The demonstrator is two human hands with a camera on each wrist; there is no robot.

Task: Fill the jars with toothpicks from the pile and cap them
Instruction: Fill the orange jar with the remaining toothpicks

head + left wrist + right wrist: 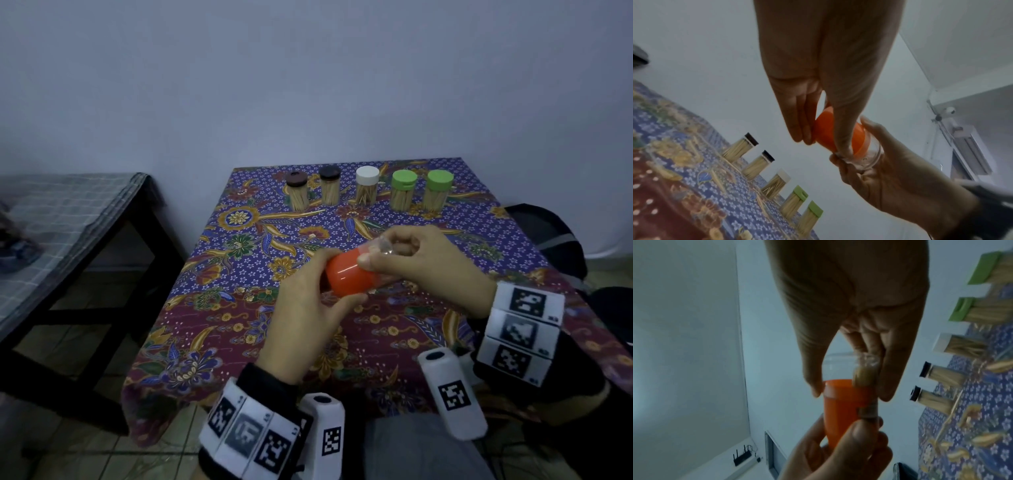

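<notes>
Head view: above the worktop [342, 342], your left hand [305, 322] grips the orange cap [346, 274]; your right hand [421, 263] grips the clear jar [380, 245].
Left wrist: cap meets jar mouth.
Right wrist: five filled jars [941, 374] stand behind.

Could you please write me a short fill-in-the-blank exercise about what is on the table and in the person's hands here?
1. The left hand grips a cap coloured ____.
2. The right hand holds a clear jar that looks ____ inside.
3. The number of capped jars standing at the far edge of the table is ____.
4. The middle jar of that row has a ____ cap.

Missing words: orange; empty; five; white
</notes>
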